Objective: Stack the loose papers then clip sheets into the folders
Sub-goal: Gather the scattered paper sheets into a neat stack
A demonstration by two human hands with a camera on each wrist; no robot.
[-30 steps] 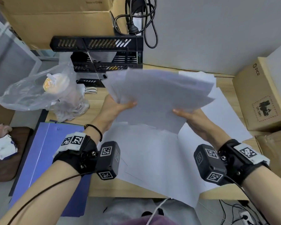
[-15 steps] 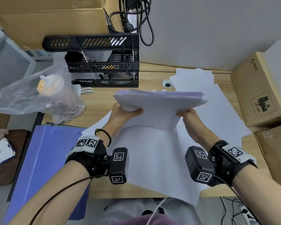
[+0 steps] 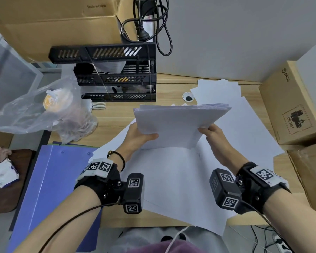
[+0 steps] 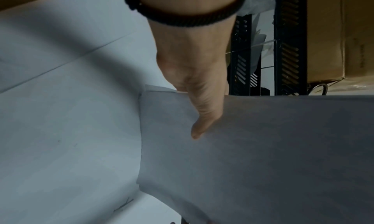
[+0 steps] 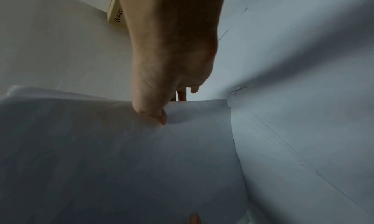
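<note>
A stack of white sheets (image 3: 179, 123) stands on its lower edge, tilted, over loose papers (image 3: 171, 183) spread on the desk. My left hand (image 3: 139, 136) grips its left side, thumb on the near face (image 4: 200, 125). My right hand (image 3: 211, 131) pinches its right side, thumb pressed on the paper (image 5: 155, 115). A blue folder (image 3: 49, 189) lies closed at the lower left, partly over the desk edge. More white sheets (image 3: 219, 90) lie at the back right.
A black multi-tier tray (image 3: 115, 73) stands at the back. A clear plastic bag with a cup (image 3: 44, 108) sits at the left. Cardboard boxes (image 3: 292, 105) line the right edge. A grommet hole (image 3: 188, 97) lies behind the stack.
The stack has come down from held high to standing on the loose papers. Its sheets are now squared together, and both hands kept their hold.
</note>
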